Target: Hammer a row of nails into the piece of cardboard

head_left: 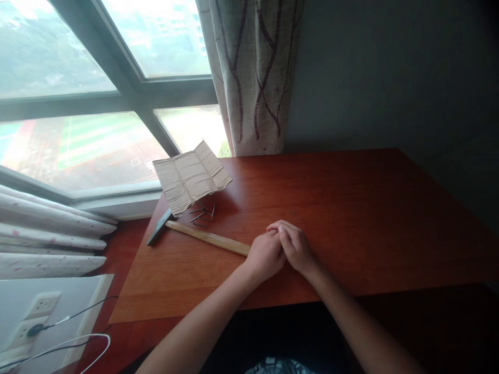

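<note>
Hands clasped on the desk, hammer alongside

Step in hand: judged to be a pause, no tool work under way. Left hand and right hand at lower centre of frame, over the desk. Grip: both hands folded into each other, fingers curled and pressed together; cannot tell whether the palms enclose anything. Next move probably calls for parting the hands.

Hammer: left of centre, handle pointing at the grip; its near end passes out of sight behind the left hand, contact unclear. Head lies farther left.

Beyond the handle, loose nails in a small scatter, well apart from the fingers. Farthest, creased cardboard, just above the nails in frame, toward the window.
</note>
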The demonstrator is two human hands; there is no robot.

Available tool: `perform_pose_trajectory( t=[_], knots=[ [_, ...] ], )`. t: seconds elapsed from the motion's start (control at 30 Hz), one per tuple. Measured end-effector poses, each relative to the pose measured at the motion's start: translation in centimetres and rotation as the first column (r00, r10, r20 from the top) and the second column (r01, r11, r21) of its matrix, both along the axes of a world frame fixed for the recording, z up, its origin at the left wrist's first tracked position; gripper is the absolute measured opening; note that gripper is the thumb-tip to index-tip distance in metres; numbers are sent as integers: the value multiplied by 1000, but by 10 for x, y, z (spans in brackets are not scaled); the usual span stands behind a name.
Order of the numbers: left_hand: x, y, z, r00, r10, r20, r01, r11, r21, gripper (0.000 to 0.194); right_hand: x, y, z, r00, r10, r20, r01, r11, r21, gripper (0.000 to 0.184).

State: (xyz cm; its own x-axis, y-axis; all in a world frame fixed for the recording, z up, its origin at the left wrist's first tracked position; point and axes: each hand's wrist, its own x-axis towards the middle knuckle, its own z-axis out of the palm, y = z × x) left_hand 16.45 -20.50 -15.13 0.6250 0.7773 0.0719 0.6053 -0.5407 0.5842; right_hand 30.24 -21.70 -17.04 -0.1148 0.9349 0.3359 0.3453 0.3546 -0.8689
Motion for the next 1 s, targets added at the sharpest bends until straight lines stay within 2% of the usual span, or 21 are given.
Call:
perform_pose_trajectory(
  t=[0.73, 1.0],
  knots=[
    [0, -1, 0, 1000, 17, -14, -16, 999, 48, 21, -1, 1, 2, 1000, 5, 1, -5, 1000, -5, 22],
    [1, -1, 2, 999, 9, -45, -7, 1000, 27, 23, 0, 1, 1, 1000, 4, 5, -4, 1000, -6, 22]
  ],
)
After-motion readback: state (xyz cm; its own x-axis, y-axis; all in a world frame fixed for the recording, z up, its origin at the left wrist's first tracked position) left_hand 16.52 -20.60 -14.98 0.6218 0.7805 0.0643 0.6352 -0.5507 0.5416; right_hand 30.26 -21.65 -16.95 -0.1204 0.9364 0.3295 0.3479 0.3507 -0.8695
